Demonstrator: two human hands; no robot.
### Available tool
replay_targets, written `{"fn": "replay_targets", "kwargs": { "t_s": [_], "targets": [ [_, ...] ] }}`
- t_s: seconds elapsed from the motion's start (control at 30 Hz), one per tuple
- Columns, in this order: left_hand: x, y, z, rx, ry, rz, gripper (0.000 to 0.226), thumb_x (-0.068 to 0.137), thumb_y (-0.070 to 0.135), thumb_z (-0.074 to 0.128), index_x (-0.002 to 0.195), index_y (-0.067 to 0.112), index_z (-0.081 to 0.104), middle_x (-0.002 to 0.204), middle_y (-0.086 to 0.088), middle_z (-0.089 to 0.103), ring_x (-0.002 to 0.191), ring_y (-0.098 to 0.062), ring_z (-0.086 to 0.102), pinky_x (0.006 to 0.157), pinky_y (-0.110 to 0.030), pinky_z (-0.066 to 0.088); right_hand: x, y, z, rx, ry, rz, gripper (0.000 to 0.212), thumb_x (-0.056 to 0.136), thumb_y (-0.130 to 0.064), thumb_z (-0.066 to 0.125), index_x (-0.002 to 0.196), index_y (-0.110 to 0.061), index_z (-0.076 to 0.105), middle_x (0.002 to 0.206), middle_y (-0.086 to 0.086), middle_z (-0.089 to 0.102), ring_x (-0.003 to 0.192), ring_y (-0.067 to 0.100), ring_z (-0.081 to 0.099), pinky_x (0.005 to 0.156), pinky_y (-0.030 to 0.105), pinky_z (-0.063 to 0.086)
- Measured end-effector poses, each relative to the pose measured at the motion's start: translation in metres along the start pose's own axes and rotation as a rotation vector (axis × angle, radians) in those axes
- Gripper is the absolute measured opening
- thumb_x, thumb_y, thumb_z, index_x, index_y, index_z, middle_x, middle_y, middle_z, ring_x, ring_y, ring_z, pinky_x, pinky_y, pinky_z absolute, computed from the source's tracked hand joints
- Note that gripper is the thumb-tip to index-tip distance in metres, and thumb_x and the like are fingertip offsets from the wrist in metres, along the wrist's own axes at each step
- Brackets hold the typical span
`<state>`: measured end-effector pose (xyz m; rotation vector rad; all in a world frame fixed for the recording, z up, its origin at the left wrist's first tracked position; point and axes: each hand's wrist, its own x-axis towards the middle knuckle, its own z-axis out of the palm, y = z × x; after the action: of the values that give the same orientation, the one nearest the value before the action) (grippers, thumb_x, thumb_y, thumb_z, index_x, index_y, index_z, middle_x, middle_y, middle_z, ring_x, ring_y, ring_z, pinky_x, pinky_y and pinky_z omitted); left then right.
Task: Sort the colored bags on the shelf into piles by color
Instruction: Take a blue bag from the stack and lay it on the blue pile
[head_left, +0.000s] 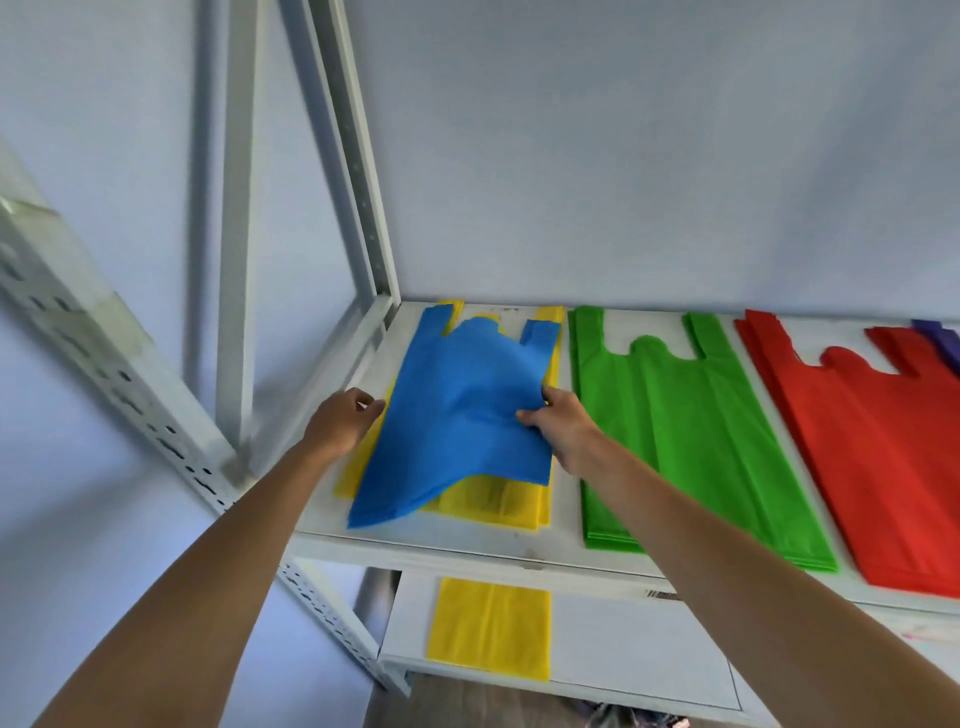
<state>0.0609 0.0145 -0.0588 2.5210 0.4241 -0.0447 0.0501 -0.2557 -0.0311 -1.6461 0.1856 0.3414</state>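
Note:
A blue bag (457, 415) lies on top of a pile of yellow bags (493, 506) at the left end of the white shelf (467, 545). My right hand (563, 423) pinches the blue bag's right edge, thumb on top. My left hand (345, 418) sits at the bag's left edge with fingers curled; whether it grips the fabric is unclear. The bag's lower left corner droops over the yellow pile. To the right lie a green pile (696, 431), a red pile (883, 457) and a sliver of purple bag (943, 340).
Another folded yellow bag (491, 626) lies on the lower shelf (639, 644). White perforated uprights (358, 171) frame the shelf's left end, and a pale wall stands behind. Narrow bare strips separate the piles.

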Motion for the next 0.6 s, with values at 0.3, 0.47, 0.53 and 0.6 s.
{"fn": "replay_targets", "kwargs": {
  "t_s": [0.3,0.47,0.53,0.6],
  "targets": [
    [-0.045,0.095,0.001,-0.618,-0.463,-0.238,0.036,0.093,0.047,0.052,0.105,0.017,0.067,0.099,-0.001,0.070,0.080,-0.013,0.063,0.071,-0.027,0.046,-0.040,-0.022,-0.092,0.399,-0.234,0.011,0.021,0.091,0.005,0.049,0.095,-0.012,0.061,0.066,0.002,0.075,0.054,0.014,0.071,0.050,0.024,0.057],
    [-0.061,0.202,0.019,-0.691,-0.413,-0.161,0.019,0.099,0.022,0.047,0.092,0.011,0.061,0.047,0.005,0.068,0.045,-0.010,0.065,0.041,-0.015,0.048,-0.063,-0.042,-0.198,0.394,-0.159,-0.084,0.016,0.090,0.001,0.051,0.100,-0.008,0.061,0.066,0.003,0.075,0.054,0.014,0.070,0.050,0.024,0.057],
    [-0.068,0.262,0.033,-0.726,-0.407,-0.097,0.023,0.099,0.019,0.045,0.082,0.012,0.059,0.045,0.004,0.067,0.037,-0.007,0.063,0.036,-0.012,0.047,-0.074,-0.049,-0.257,0.383,-0.104,-0.138,0.014,0.091,0.000,0.050,0.097,-0.007,0.062,0.066,0.003,0.075,0.054,0.014,0.070,0.051,0.023,0.057],
    [-0.076,0.324,0.049,-0.733,-0.393,-0.018,0.022,0.098,0.019,0.046,0.081,0.012,0.059,0.045,0.004,0.067,0.036,-0.006,0.062,0.036,-0.012,0.047,-0.086,-0.055,-0.317,0.371,-0.048,-0.161,0.013,0.091,-0.003,0.050,0.094,-0.007,0.062,0.063,0.003,0.074,0.052,0.013,0.069,0.050,0.022,0.056]
  ]
}}
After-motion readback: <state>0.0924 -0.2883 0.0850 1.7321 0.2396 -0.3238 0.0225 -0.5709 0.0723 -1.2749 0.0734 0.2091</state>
